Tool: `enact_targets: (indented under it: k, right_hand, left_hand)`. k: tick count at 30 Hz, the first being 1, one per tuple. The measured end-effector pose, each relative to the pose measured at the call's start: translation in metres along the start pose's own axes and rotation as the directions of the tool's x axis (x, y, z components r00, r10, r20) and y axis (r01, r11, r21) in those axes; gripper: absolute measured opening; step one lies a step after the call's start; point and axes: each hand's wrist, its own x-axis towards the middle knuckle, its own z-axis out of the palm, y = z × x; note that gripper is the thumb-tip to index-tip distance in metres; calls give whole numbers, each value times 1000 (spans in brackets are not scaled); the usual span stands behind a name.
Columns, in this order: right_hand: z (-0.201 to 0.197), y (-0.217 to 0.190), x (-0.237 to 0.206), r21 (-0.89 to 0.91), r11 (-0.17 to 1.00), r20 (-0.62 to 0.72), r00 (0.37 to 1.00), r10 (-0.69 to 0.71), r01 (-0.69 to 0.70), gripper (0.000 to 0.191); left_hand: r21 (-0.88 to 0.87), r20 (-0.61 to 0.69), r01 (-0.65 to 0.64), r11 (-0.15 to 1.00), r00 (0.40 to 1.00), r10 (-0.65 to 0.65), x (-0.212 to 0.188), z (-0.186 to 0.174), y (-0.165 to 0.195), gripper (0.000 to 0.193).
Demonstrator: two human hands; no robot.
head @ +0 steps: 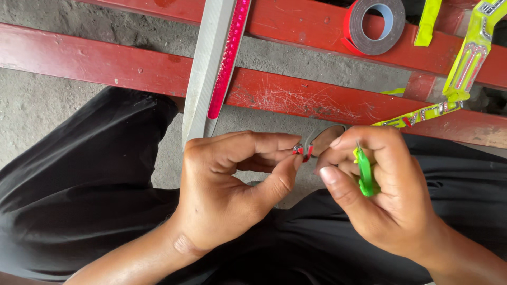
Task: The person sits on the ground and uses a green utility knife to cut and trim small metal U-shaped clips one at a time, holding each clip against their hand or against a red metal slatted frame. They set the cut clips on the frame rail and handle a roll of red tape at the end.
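Beyond where you're pinching, two scuffed red-painted beams (296, 97) cross the view, the nearer one scratched pale. Rough grey concrete floor (37, 100) shows between and below them, dusty and pitted. Flat, even daylight falls over all of it, with no hard shadows you could pick out.

Small red sticker piece (303, 151) beside upright green cutter (364, 174)

Both hands, the left hand (227, 182) and the right hand (383, 192), are bare, with no rings or gloves. The forearms carry no sleeves. Loose black trousers (79, 200) cover the legs.
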Motion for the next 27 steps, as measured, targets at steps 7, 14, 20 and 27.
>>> enact_targets:
  k: [7,14,20,27]
  right_hand:
    - [-5,3,-2,-74,996,25,998,-57,58,23]
    - [-15,9,-7,127,991,4,999,44,-44,25]
    - [-20,19,-7,340,938,44,998,50,-62,18]
    - [-18,26,-6,443,890,81,994,78,-106,14]
  left_hand:
    - [-143,142,62,988,989,-42,0,-5,1,21]
    - [-103,129,-115,988,983,128,-2,-8,4,19]
    - [-32,98,-219,975,970,222,0,-7,10,15]
    - [294,207,-636,713,771,603,4,-21,9,24]
